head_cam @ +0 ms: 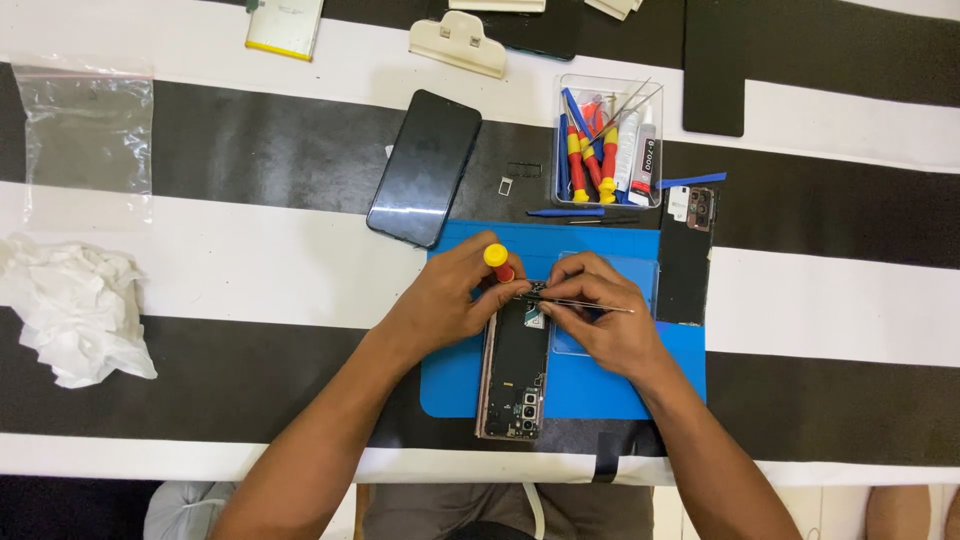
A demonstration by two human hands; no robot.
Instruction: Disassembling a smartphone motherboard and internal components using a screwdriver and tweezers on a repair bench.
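An opened phone body (514,372) lies lengthwise on a blue work mat (590,380), its circuit boards exposed. My left hand (445,300) grips a small screwdriver with a red shaft and yellow cap (497,260), its tip down at the phone's far end. My right hand (605,315) pinches thin metal tweezers (585,306) whose tips meet the same spot on the phone. Both hands touch the phone's top edge.
A detached dark screen (425,168) lies beyond the mat at left. A clear tray (607,140) holds screwdrivers, picks and a glue tube. A phone back cover (686,258) sits right of the mat. Crumpled tissue (75,310) and a plastic bag (85,135) are far left.
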